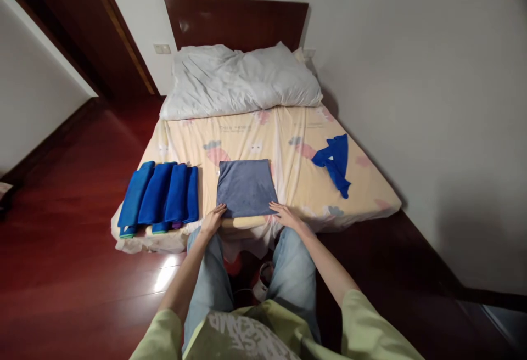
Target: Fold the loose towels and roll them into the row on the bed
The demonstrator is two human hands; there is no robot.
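A grey-blue cloth (pixel 246 187) lies flat and squared on the near edge of the bed (pixel 288 129). My left hand (pixel 214 219) rests at the cloth's near left corner, fingers curled onto its edge. At the near right corner my right hand (pixel 285 214) lies with fingers stretched flat, touching the cloth's edge. A row of several folded blue cloths (pixel 160 194) sits to the left of the grey one. One crumpled blue cloth (pixel 335 161) lies on the sheet to the right.
A white pillow (pixel 242 79) lies at the head of the bed under a dark wooden headboard (pixel 234 20). A white wall runs along the bed's right side. Red-brown wooden floor (pixel 69 223) spreads to the left. My knees in light jeans press against the mattress.
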